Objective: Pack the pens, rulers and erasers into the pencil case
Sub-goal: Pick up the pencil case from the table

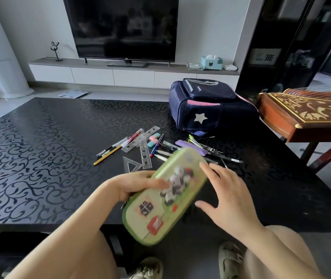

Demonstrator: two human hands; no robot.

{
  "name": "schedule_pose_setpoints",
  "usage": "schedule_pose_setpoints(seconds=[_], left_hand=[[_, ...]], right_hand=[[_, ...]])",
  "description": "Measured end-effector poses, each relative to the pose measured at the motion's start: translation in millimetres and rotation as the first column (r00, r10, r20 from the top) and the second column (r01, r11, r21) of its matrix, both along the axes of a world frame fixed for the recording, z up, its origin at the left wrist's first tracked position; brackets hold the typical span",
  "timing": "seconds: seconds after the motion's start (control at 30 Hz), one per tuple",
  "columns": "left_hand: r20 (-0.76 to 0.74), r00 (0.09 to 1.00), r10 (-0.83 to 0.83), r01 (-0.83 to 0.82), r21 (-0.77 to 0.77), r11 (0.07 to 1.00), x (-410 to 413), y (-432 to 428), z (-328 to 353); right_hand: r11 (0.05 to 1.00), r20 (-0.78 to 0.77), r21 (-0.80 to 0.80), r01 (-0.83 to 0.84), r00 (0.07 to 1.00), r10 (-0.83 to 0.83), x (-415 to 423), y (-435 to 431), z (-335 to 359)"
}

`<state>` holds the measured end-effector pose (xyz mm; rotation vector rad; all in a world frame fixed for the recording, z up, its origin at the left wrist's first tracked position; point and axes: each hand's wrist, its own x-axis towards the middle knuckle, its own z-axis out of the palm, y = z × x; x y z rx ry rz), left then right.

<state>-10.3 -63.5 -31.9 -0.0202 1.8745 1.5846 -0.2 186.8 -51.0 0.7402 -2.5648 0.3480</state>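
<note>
Pencil case (160,208) looks stiff and light, best held by its long edges. Left hand (138,184) has a curled grip on one edge; right hand (227,196) is spread, empty.

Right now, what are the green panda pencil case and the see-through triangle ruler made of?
The green panda pencil case looks like a stiff moulded shell, maybe fabric-covered foam or plastic, with a smooth printed top: it holds a rounded shape while held. The see-through triangle ruler looks like clear hard plastic: the black patterned table shows through it.
</note>
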Motion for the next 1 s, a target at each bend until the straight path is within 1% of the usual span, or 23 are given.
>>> schedule_pose_setpoints(seconds=[0.03,0.07,0.13,0.17,0.23,0.3,0.33,0.4,0.43,0.47,0.5,0.53,0.6,0.63,0.7,0.77,0.8,0.83,0.87,0.9,0.93,0.97,1.0], left_hand=[[0.019,0.99,-0.142,0.143,-0.084,0.986,-3,2,-1],[0.047,0.969,-0.244,0.248,-0.153,0.957,-8,5,-3],[0.111,0.934,-0.339,0.356,-0.235,0.904,-22,14,-6],[0.132,0.922,-0.365,0.387,-0.254,0.886,-29,17,-7],[0.157,0.906,-0.393,0.423,-0.302,0.854,-42,22,-9],[0.125,0.918,-0.376,0.393,-0.39,0.832,-48,25,-9],[0.065,0.932,-0.355,0.346,-0.445,0.826,-49,26,-9],[-0.157,0.936,-0.314,0.183,-0.543,0.82,-49,23,-8],[-0.269,0.918,-0.291,0.094,-0.566,0.819,-47,19,-9],[-0.342,0.901,-0.268,0.026,-0.573,0.819,-44,15,-8],[-0.366,0.897,-0.249,-0.005,-0.57,0.822,-41,9,-9],[-0.354,0.901,-0.252,0.004,-0.572,0.82,-37,3,-10],[-0.3,0.891,-0.341,0.086,-0.627,0.775,-29,-8,-14],[-0.285,0.869,-0.404,0.127,-0.661,0.739,-25,-11,-16],[-0.285,0.809,-0.514,0.178,-0.714,0.677,-20,-16,-20],[-0.311,0.774,-0.552,0.178,-0.73,0.66,-19,-19,-23],[-0.341,0.787,-0.514,0.156,-0.696,0.701,-19,-20,-23],[-0.376,0.826,-0.42,0.111,-0.622,0.775,-21,-22,-22],[-0.404,0.867,-0.291,0.049,-0.513,0.857,-23,-25,-19],[-0.418,0.891,-0.178,-0.009,-0.408,0.913,-25,-29,-17],[-0.43,0.895,-0.119,-0.042,-0.348,0.937,-26,-33,-16],[-0.452,0.885,-0.112,-0.056,-0.342,0.938,-27,-36,-15],[-0.469,0.875,-0.118,-0.061,-0.35,0.935,-28,-40,-15]], right_hand=[[0.994,0.026,0.109,-0.025,0.999,0.022,-2,2,1],[0.975,0.063,0.213,-0.069,0.996,0.057,-2,4,0],[0.921,0.147,0.348,-0.176,0.98,0.132,-6,8,-7],[0.908,0.19,0.36,-0.216,0.969,0.155,-9,9,-12],[0.913,0.254,0.327,-0.243,0.953,0.163,-19,12,-19],[0.921,0.266,0.308,-0.24,0.951,0.158,-28,13,-18],[0.919,0.27,0.313,-0.241,0.95,0.158,-32,12,-18],[0.907,0.284,0.341,-0.247,0.947,0.151,-37,10,-18],[0.902,0.312,0.356,-0.245,0.941,0.132,-40,9,-19],[0.893,0.367,0.379,-0.242,0.925,0.095,-43,10,-19],[0.88,0.428,0.406,-0.246,0.902,0.055,-46,10,-19],[0.876,0.479,0.408,-0.258,0.877,0.035,-49,11,-18],[0.897,0.551,0.334,-0.291,0.832,0.065,-55,10,-15],[0.908,0.573,0.285,-0.308,0.814,0.096,-56,11,-11],[0.921,0.622,0.211,-0.326,0.772,0.131,-60,10,-2],[0.95,0.712,0.115,-0.289,0.692,0.124,-74,11,7],[0.965,0.774,0.036,-0.258,0.619,0.137,-82,13,12],[0.972,0.826,-0.053,-0.228,0.536,0.171,-91,14,17],[0.971,0.864,-0.132,-0.201,0.456,0.212,-100,14,21],[0.965,0.894,-0.205,-0.163,0.37,0.252,-109,13,25],[0.961,0.914,-0.259,-0.095,0.297,0.276,-117,10,28],[0.958,0.922,-0.285,-0.011,0.272,0.277,-126,8,29],[0.952,0.918,-0.3,0.066,0.292,0.269,-135,4,28]])
